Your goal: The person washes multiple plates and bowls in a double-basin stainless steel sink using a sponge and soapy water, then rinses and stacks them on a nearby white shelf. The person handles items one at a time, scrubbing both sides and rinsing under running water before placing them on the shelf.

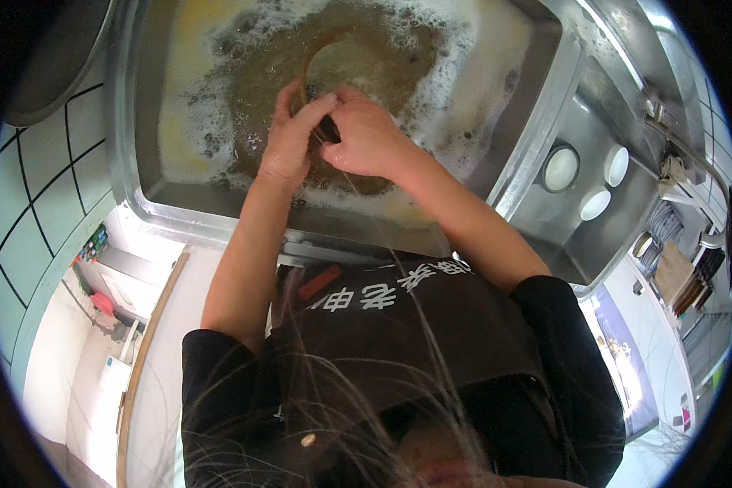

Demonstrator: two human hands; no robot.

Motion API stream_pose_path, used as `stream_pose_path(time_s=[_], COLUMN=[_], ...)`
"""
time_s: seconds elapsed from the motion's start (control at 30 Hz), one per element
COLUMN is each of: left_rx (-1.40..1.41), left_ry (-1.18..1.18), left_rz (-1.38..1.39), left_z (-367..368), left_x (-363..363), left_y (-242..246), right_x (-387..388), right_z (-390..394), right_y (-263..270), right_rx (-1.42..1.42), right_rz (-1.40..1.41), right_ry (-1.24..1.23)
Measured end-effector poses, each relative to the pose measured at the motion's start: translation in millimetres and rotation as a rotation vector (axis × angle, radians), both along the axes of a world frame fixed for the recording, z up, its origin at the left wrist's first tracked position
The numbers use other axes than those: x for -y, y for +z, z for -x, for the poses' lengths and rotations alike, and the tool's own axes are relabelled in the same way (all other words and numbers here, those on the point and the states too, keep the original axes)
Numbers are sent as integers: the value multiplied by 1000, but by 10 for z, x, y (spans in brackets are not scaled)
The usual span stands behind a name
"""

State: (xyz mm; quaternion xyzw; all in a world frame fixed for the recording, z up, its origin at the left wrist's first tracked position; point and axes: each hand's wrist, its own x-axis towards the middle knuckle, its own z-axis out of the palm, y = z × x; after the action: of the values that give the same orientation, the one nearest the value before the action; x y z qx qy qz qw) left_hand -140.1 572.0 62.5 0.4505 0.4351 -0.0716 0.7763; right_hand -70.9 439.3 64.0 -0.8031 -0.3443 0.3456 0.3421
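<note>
A wide metal sink basin [518, 140] full of murky, foamy water lies before me. Both hands are together near its middle, at the water's surface. My left hand [287, 137] grips the brown rim of a round dish [305, 67]; most of the dish is hidden by water and fingers, so its exact kind is unclear. My right hand [369, 131] meets the left at the near side of this rim, with its fingers curled. Something dark [328, 129] shows between the hands; I cannot tell what it is.
In the second metal basin [592, 244] on the right stand three white bowls [616, 165]. A faucet [659, 116] rises behind them. Stacked plates [665, 221] sit farther right. A large round metal vessel [55, 55] stands at the upper left by the tiled surface [43, 183].
</note>
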Motion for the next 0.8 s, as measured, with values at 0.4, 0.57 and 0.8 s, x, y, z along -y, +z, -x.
stream_pose_path(time_s=[0.4,0.57,0.8], left_rx=[-82,-111,-142], left_ry=[13,-83,-95], left_rz=[64,107,-106], left_z=[-68,-152,-265], left_x=[-77,-96,132], left_y=[171,197,164], right_x=[213,511,1109], right_z=[-131,-55,330], right_y=[302,-10,297], right_rx=[-162,-81,-163], right_rz=[46,103,39], right_ry=[205,303,-79])
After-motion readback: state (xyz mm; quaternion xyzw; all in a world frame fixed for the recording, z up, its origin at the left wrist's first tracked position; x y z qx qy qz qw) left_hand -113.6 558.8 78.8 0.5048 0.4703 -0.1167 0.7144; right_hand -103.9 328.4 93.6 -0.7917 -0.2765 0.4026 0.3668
